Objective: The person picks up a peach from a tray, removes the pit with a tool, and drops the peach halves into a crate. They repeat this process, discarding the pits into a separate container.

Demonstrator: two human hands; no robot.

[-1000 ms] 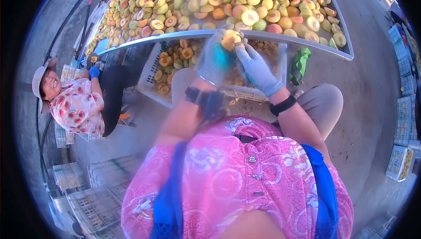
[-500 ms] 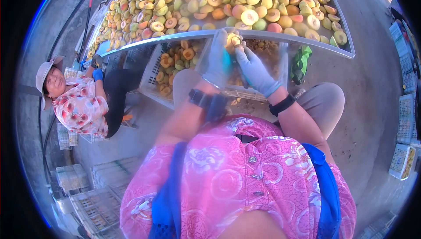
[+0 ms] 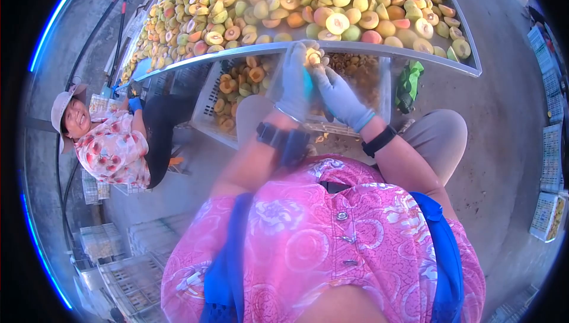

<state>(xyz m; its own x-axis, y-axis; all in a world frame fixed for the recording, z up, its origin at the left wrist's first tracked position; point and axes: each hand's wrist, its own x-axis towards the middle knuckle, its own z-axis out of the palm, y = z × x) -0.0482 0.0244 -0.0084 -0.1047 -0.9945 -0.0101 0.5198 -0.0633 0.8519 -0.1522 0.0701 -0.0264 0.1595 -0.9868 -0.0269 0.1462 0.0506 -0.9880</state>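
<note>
My left hand [image 3: 293,83], in a pale glove, is closed around a cut yellow peach half [image 3: 313,56] just over the near rim of the fruit table. My right hand [image 3: 344,99], gloved too, meets it from the right, its fingertips against the fruit. Those right fingers are curled together; a dark bit shows beneath the palm, but what they hold I cannot make out. Beyond both hands, halved peaches [image 3: 338,23] are heaped on the metal-rimmed table [image 3: 237,51].
Under the table sit a white crate of peach halves [image 3: 206,99] and a crate of brownish pieces [image 3: 384,95]. A green bag [image 3: 409,86] lies right of them. A co-worker [image 3: 112,145] sits at left. Stacked crates [image 3: 133,278] stand lower left, more crates [image 3: 546,216] far right.
My hands stay together at the table rim, with the right fingers shifted slightly on the peach half. The view has moved a little, and the co-worker's head has tilted.
</note>
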